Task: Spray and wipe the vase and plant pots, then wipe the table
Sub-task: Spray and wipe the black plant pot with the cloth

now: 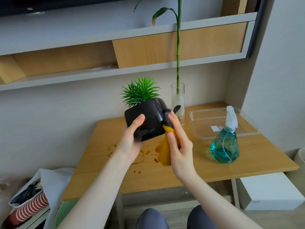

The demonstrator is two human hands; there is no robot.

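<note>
We note the left hand (132, 142) gripping the tilted black pot (146, 119); the right hand (179, 146) pinches a yellow cloth (165, 152) against it.

black pot (148, 119), yellow cloth (165, 152), teal bottle (224, 146)

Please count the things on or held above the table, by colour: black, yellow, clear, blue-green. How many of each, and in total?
Black: 1, the pot, held in the left hand.
Yellow: 1, the cloth, in the right hand.
Clear: 2, the vase and the tray.
Blue-green: 1, the spray bottle.
Total: 5.
</note>
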